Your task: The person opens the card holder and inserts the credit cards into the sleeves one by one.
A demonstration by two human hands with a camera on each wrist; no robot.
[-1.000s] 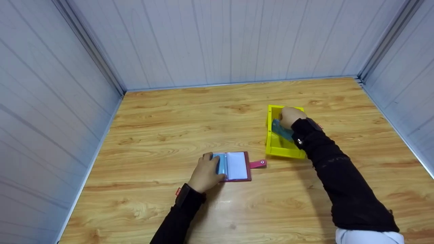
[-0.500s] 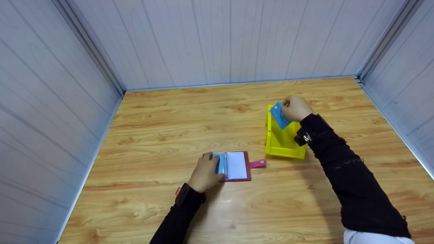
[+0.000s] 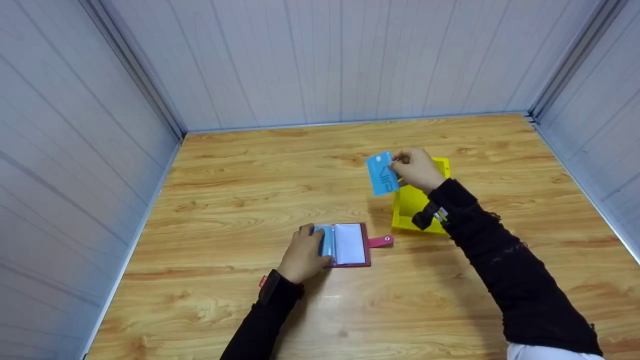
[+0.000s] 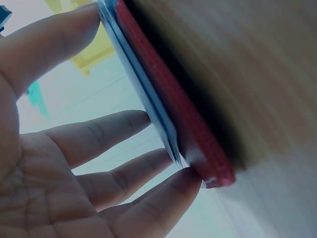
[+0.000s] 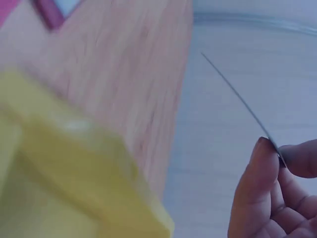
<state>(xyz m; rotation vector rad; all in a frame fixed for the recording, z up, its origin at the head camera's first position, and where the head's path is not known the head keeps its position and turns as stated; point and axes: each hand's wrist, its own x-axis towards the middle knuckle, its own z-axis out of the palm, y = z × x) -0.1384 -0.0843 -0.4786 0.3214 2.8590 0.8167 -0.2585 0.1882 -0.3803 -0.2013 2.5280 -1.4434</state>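
Note:
Held up over the table, left of the yellow box, is a blue VIP card (image 3: 382, 175). Thumb and fingers of my right hand (image 3: 420, 167) pinch it by its right edge. In the right wrist view the card (image 5: 237, 97) shows edge-on. A red card holder (image 3: 367, 245) lies spread flat with clear and white sleeves, its pink snap strap (image 3: 381, 241) pointing right. My left hand (image 3: 302, 255) rests on its left side, covering part of a blue page. Seen from the left wrist, extended fingers (image 4: 99, 139) touch the sleeves above the red cover (image 4: 193, 134).
The yellow box (image 3: 412, 205) stands right of the card holder, partly under my right hand and wrist. Pale panel walls (image 3: 310, 65) enclose the wooden table (image 3: 225, 190) at the back and both sides.
My right hand has lifted the blue card out of the yellow box and carried it leftward, turning its face to view. The left hand and the card holder stay in place.

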